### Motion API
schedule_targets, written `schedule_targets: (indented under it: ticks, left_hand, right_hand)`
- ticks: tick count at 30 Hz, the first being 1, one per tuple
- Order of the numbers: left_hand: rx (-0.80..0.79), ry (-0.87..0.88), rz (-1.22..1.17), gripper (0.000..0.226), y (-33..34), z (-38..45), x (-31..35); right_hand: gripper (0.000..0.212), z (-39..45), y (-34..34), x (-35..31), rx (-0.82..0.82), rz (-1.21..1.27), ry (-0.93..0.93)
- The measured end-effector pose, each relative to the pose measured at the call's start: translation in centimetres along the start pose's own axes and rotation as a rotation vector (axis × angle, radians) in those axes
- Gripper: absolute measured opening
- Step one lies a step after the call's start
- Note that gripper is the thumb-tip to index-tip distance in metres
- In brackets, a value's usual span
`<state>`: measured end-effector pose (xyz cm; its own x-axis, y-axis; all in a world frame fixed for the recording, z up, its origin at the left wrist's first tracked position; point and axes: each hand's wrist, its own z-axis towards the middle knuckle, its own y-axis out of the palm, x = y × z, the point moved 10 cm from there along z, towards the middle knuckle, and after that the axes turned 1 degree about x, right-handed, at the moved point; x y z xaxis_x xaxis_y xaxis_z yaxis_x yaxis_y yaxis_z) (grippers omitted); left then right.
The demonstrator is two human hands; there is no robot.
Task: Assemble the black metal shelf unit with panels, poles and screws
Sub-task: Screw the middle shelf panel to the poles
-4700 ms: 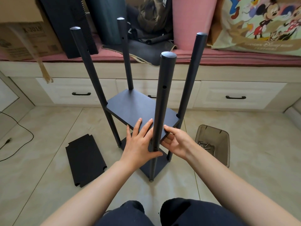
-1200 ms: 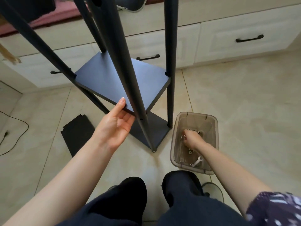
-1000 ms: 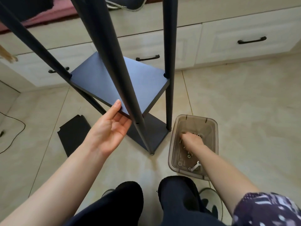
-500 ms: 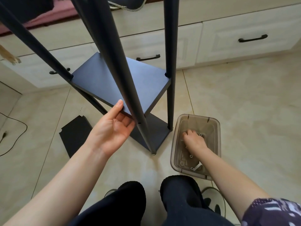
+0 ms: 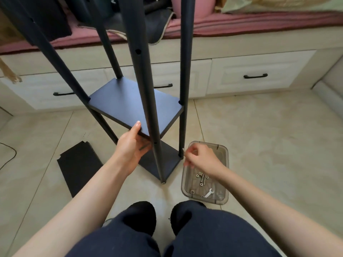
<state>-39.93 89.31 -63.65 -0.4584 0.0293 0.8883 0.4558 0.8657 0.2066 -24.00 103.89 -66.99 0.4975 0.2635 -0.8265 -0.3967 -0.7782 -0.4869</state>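
Fingers of the left hand (image 5: pixel 130 148) are curled under the matte black middle panel (image 5: pixel 133 106), held between four poles on the tiled floor; a small screw (image 5: pixel 183 150) is pinched by the right hand (image 5: pixel 201 158) above the clear tray (image 5: pixel 223 198).

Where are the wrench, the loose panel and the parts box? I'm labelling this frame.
wrench (image 5: pixel 208 193): head view, on its handle.
loose panel (image 5: pixel 78 165): head view, on its flat face.
parts box (image 5: pixel 226 154): head view, on its right rim.
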Motion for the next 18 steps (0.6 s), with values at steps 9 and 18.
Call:
schedule_targets:
  ticks: [9,18]
  left_hand:
    - [-0.135,0.001,-0.014,0.020,0.5,0.1,-0.4]
    - [-0.144,0.021,-0.125,0.018,0.7,0.3,-0.8]
  right_hand:
    - [0.013,-1.7,0.2,-6.2,-0.017,0.626,0.078]
    - [0.012,0.9,-2.5,-9.4,0.156,0.643,0.023]
